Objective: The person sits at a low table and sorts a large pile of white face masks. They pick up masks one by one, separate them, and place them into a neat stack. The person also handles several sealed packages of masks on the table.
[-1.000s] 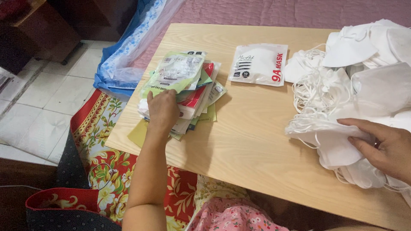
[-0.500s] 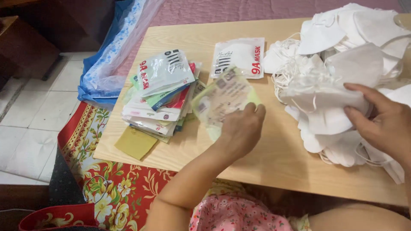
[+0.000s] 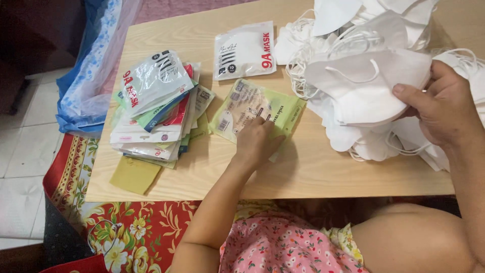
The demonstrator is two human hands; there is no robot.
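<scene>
My left hand presses flat on a green and clear plastic pouch lying on the light wooden table. My right hand grips a white face mask lifted off the heap of white masks at the table's right. A stack of flat mask pouches in white, green and red lies left of the green pouch. One white pouch lies alone at the far middle.
A blue and clear plastic bag hangs off the table's left edge. A red flowered cloth covers the floor under the table's near edge, with white floor tiles at the left. My pink flowered garment is below.
My left hand took a green pouch off the stack and laid it on the table toward the middle. My right hand lifted a white mask from the heap.
</scene>
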